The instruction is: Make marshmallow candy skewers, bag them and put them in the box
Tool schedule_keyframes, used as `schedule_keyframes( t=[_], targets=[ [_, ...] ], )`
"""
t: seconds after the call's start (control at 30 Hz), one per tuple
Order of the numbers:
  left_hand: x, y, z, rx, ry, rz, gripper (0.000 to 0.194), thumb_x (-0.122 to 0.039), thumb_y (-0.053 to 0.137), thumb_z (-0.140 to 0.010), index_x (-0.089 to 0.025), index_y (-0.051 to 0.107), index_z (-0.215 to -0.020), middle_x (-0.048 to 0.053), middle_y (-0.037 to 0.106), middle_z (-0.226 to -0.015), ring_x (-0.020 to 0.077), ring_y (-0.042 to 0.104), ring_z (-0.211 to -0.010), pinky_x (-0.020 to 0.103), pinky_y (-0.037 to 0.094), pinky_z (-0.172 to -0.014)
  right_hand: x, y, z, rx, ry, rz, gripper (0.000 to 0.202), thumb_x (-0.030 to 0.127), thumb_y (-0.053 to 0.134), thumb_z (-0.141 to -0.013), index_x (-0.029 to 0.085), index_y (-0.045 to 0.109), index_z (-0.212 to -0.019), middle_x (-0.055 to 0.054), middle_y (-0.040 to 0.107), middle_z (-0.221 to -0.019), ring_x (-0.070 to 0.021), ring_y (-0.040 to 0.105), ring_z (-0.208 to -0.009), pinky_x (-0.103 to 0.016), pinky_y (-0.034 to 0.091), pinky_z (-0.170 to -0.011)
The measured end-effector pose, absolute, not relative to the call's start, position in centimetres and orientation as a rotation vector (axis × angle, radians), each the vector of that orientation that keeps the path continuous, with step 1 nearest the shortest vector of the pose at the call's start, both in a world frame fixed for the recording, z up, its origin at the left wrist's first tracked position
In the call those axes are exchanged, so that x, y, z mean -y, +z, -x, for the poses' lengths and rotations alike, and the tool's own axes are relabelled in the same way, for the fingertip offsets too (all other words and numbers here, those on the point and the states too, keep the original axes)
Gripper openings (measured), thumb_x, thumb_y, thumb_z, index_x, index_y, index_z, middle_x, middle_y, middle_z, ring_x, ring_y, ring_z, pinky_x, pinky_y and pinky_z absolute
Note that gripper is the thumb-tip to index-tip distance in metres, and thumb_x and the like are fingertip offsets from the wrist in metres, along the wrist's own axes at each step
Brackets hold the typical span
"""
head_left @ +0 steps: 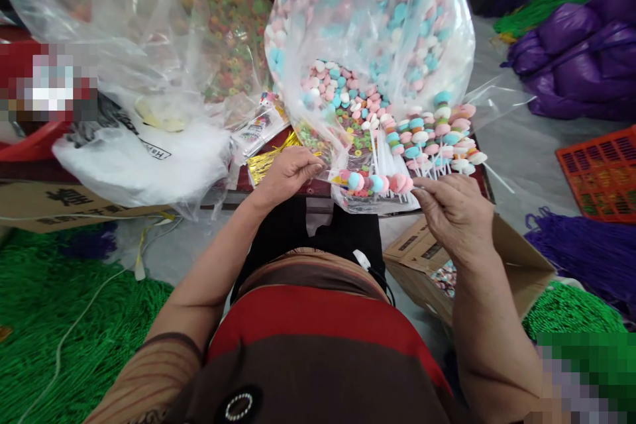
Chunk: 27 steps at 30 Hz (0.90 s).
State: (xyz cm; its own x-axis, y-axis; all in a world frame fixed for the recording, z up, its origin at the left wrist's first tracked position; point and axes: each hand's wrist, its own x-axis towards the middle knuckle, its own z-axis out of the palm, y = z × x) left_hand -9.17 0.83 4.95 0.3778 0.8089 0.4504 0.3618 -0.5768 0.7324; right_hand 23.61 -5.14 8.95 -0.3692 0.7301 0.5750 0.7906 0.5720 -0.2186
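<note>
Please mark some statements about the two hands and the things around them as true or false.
1. The right hand is at one end of a row of round pink and blue candies. True.
2. The left hand is inside a brown cardboard box. False: it is at the other end of the row.
3. Shiny gold tinsel strips lie near the left hand. True.
4. The orange plastic basket is at the left edge of the view. False: it is at the right edge.

candy bag at the back of the table, ring-candy bag to its left, candy skewers at its front right, open carton below, crate farther right
</note>
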Motion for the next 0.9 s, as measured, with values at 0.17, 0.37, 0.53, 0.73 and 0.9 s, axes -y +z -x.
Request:
schedule_keyframes(
  t=[0.17, 0.37, 0.53, 0.73, 0.9],
  targets=[
    [-0.8, 5.5, 9.6, -1.087, 1.086, -2.128, 0.054, -0.064, 0.047, -0.100, -0.020, 0.072, -0.081, 0.005, 0.069, -0.073, 0.0169, 0.061, -0.072, 0.032, 0.046, -0.077, 5.3, 8.3, -23.8, 2.096, -0.090, 1.272, 0.009, 0.032, 0.066, -0.097, 0.026, 0.071, -0.094, -0.002, 0.071, -0.075, -0.0214, 0.065, -0.075, -0.038, 0.050, -0.084],
    [-0.8, 5.9, 9.9, -1.090, 1.053, -2.169, 0.054, -0.064, 0.046, -0.100, -0.020, 0.072, -0.082, 0.004, 0.069, -0.072, 0.0170, 0.061, -0.072, 0.033, 0.046, -0.079, 4.8, 7.7, -24.3, 2.082, -0.051, 1.283, 0.022, 0.042, 0.063, -0.099, 0.027, 0.075, -0.089, -0.001, 0.070, -0.068, -0.0221, 0.064, -0.073, -0.042, 0.051, -0.088],
    [-0.7, 6.0, 9.8, -1.117, 1.031, -2.226, 0.054, -0.064, 0.046, -0.100, -0.021, 0.073, -0.083, 0.005, 0.070, -0.074, 0.0177, 0.060, -0.075, 0.034, 0.044, -0.081, 4.7, 7.5, -24.2, 2.091, 0.037, 1.266, 0.025, 0.046, 0.063, -0.099, 0.028, 0.076, -0.088, -0.001, 0.072, -0.070, -0.0212, 0.064, -0.072, -0.043, 0.053, -0.093],
    [-0.8, 5.9, 9.3, -1.039, 1.000, -2.300, 0.050, -0.061, 0.047, -0.100, -0.023, 0.077, -0.088, 0.006, 0.073, -0.077, 0.0195, 0.061, -0.077, 0.035, 0.043, -0.081, 5.1, 6.6, -22.8, 1.904, 0.212, 1.342, 0.019, 0.040, 0.066, -0.096, 0.026, 0.072, -0.085, -0.001, 0.072, -0.075, -0.0222, 0.069, -0.079, -0.042, 0.056, -0.091],
    [0.1, 6.3, 8.5, -0.959, 0.943, -2.079, 0.046, -0.060, 0.057, -0.097, -0.020, 0.079, -0.093, 0.006, 0.076, -0.082, 0.0176, 0.067, -0.078, 0.030, 0.048, -0.075, 5.1, 5.9, -21.7, 1.790, 0.375, 1.308, 0.011, 0.030, 0.073, -0.090, 0.023, 0.070, -0.081, -0.001, 0.073, -0.080, -0.0186, 0.068, -0.075, -0.034, 0.056, -0.076]
  ],
)
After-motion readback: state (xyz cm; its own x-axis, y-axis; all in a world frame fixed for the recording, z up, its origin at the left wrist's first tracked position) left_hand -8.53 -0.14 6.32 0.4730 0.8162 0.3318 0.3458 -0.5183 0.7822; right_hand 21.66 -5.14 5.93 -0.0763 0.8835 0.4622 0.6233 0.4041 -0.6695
